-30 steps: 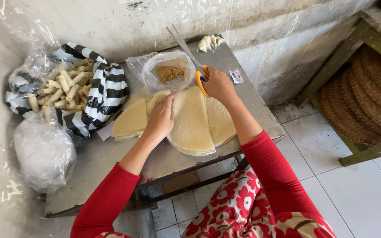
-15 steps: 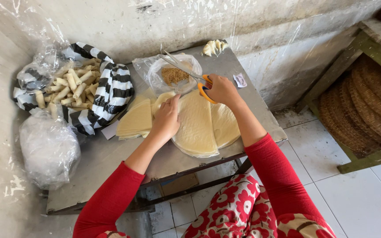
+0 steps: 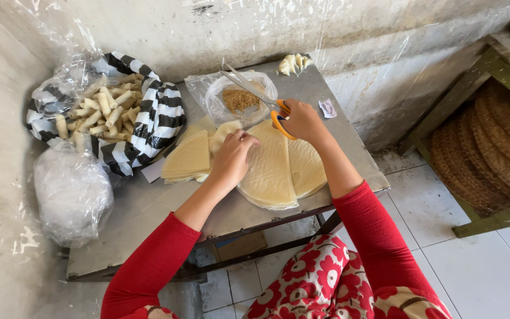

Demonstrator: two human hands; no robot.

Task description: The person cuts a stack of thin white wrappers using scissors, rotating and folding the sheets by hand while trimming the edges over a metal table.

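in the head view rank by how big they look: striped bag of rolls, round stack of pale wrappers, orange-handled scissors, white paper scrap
1. Black-and-white striped bag of rolls
2. Round stack of pale thin wrappers, only slightly smaller
3. Orange-handled metal scissors
4. Small white paper scrap

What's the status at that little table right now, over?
Right hand grips orange-handled scissors, blades open. Left hand presses the round wrapper stack. Bowl of filling sits just under the blades.
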